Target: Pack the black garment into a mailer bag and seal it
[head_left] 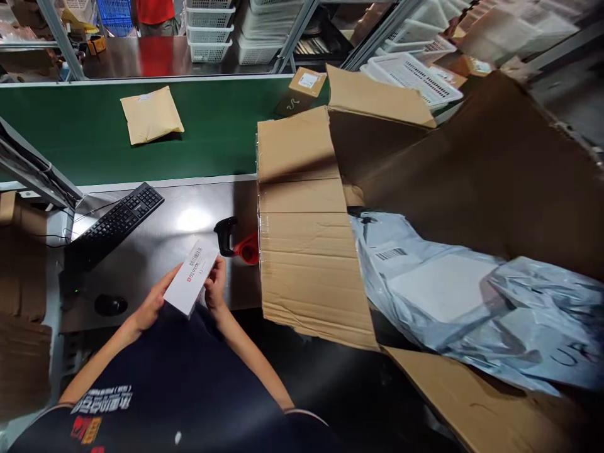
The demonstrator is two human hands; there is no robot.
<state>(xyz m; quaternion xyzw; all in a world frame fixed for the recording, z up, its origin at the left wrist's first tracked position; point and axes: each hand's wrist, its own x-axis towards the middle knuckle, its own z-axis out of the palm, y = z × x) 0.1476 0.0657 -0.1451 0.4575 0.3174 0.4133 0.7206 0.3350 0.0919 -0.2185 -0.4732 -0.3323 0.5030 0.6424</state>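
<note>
A small white box [192,277] with a barcode label is held over the near edge of the dark desk [155,245]. My left hand [151,303] grips its left side. My right hand [215,287] grips its right side, fingers curled on the edge. A black barcode scanner [225,234] lies just beyond the box, next to a red tape dispenser [247,250].
A black keyboard [117,220] and a mouse [110,304] lie at left. A big open cardboard box [302,226] with grey poly bags [453,296] fills the right. A padded envelope [150,114] and a small carton [307,82] lie on the green conveyor [70,132]. White baskets [210,28] stand behind.
</note>
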